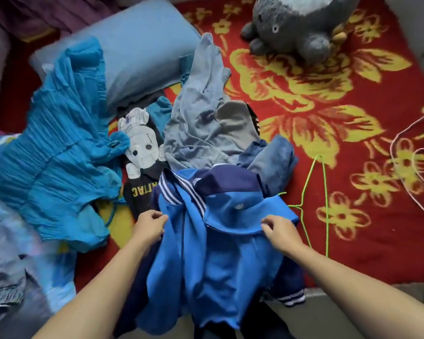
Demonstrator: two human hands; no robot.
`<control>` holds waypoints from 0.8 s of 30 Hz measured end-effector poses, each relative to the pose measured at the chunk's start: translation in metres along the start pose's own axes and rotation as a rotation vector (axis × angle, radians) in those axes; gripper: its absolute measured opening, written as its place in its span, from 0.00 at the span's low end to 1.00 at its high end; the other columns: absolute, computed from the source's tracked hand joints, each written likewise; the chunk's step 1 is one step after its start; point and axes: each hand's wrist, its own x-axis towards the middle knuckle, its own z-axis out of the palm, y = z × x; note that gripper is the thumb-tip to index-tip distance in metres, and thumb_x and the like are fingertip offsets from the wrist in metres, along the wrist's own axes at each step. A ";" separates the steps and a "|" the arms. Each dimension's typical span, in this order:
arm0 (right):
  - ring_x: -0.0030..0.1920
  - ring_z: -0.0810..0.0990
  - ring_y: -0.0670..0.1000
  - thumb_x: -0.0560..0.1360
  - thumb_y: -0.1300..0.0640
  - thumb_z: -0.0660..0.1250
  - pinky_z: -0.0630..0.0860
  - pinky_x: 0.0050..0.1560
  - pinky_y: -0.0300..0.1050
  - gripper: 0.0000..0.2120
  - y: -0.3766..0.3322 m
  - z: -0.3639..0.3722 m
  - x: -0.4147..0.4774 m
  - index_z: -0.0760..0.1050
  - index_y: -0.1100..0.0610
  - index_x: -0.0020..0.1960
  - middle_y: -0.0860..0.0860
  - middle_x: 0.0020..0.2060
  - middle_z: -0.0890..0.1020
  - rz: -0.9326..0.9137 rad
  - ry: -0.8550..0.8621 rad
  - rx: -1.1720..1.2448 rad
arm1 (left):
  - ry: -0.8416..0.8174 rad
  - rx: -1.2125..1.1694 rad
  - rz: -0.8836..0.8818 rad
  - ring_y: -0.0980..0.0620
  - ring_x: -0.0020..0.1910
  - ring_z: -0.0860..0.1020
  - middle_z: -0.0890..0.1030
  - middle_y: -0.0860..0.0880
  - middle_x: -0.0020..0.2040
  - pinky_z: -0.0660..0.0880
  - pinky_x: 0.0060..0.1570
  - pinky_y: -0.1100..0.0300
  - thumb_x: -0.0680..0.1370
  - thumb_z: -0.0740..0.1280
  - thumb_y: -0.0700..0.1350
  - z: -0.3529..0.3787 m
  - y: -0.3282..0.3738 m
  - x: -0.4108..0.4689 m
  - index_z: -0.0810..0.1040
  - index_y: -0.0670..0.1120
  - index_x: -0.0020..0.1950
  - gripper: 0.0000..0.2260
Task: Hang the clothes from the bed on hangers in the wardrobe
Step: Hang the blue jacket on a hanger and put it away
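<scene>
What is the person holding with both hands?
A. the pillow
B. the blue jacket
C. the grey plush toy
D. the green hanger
B: both the left hand and the right hand pinch the blue jacket, while the green hanger lies untouched on the bed beside it.

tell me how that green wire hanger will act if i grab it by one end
The green wire hanger looks thin, so it is probably light and may flex or swing. Part of it seems tucked under the blue jacket, so it could snag and drag the cloth.
</scene>
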 end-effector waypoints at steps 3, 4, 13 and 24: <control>0.57 0.79 0.60 0.74 0.61 0.61 0.73 0.55 0.49 0.13 0.043 -0.023 0.026 0.81 0.55 0.54 0.57 0.54 0.83 0.248 0.255 0.090 | 0.016 0.000 -0.019 0.43 0.33 0.77 0.79 0.41 0.38 0.75 0.40 0.55 0.73 0.68 0.45 0.022 -0.012 0.016 0.77 0.41 0.49 0.09; 0.57 0.78 0.61 0.74 0.63 0.60 0.73 0.55 0.49 0.15 0.060 -0.025 0.037 0.80 0.56 0.56 0.58 0.55 0.82 0.309 0.292 0.097 | 0.057 0.048 -0.004 0.40 0.41 0.80 0.81 0.39 0.45 0.77 0.47 0.51 0.72 0.69 0.48 0.029 -0.015 0.024 0.77 0.41 0.53 0.14; 0.63 0.75 0.63 0.72 0.54 0.68 0.70 0.62 0.52 0.30 0.125 0.043 0.098 0.65 0.58 0.72 0.62 0.63 0.77 0.477 0.195 0.257 | 0.315 -0.485 -0.250 0.44 0.51 0.79 0.78 0.45 0.59 0.77 0.50 0.46 0.62 0.76 0.55 0.062 -0.012 0.124 0.66 0.46 0.69 0.39; 0.48 0.80 0.61 0.74 0.45 0.67 0.72 0.48 0.52 0.17 0.019 -0.080 0.069 0.79 0.52 0.59 0.57 0.39 0.81 0.118 0.685 0.173 | -0.045 -0.453 -0.187 0.43 0.42 0.82 0.83 0.41 0.44 0.80 0.47 0.48 0.70 0.75 0.43 0.013 0.031 0.063 0.80 0.39 0.49 0.11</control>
